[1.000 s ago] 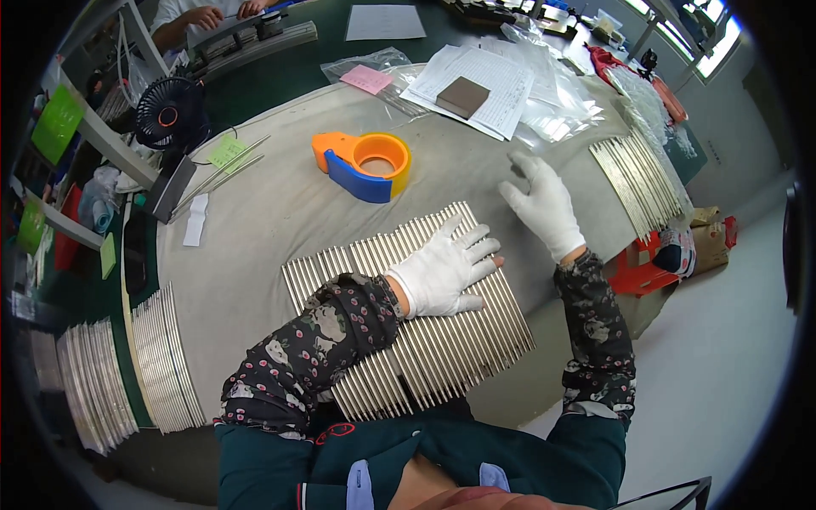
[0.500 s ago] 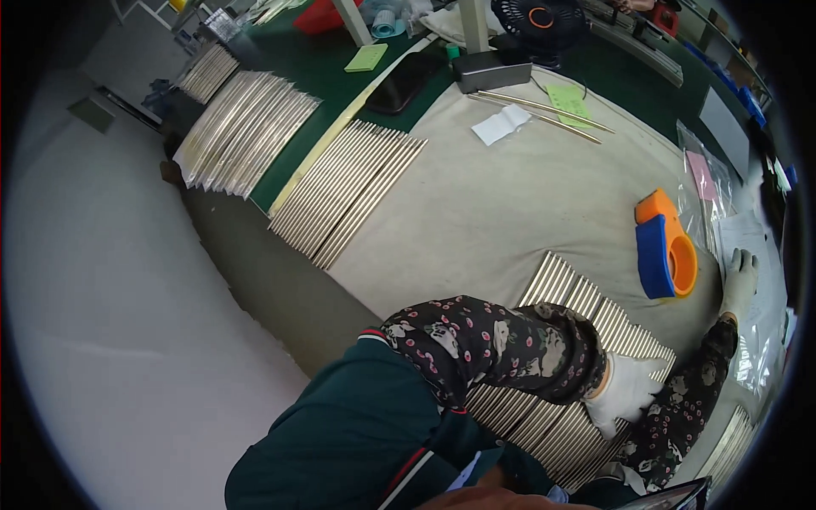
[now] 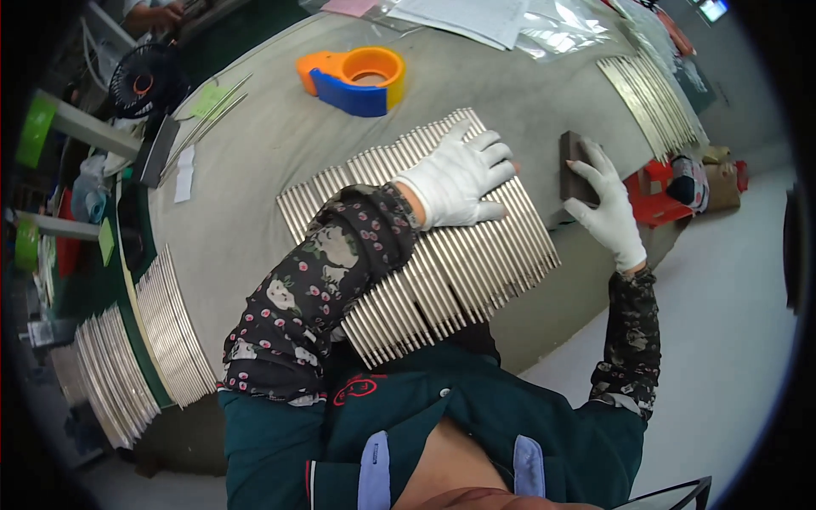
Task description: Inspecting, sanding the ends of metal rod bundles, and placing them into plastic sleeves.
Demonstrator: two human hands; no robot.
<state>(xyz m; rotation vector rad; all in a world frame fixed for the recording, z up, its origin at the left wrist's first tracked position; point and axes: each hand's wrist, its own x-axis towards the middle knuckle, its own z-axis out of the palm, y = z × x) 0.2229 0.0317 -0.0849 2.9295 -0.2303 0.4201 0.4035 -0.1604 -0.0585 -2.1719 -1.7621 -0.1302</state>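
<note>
Slim, shiny metal rods (image 3: 484,263) lie side by side in a wide row on the cloth-covered table in front of me. My left hand (image 3: 459,178), in a white glove with bare fingertips, rests flat across them with its fingers spread. To the right, a dark brown rectangular block (image 3: 571,174) lies near the table's edge. My right hand (image 3: 610,204), gloved alike, is at the block's right side with thumb and fingers apart. Its fingertips reach the block's edge; no firm grip shows.
An orange and blue tape dispenser (image 3: 357,81) stands beyond the rods. More rods lie in a bundle (image 3: 650,106) at the far right and a row (image 3: 174,331) at the left. A small fan (image 3: 149,78) stands at the far left, near another person's hand (image 3: 166,15).
The view has swung round to the right. My right hand has left the papers and plastic bags and come to the brown block. My left hand remains on the rods, fingers now spread.
</note>
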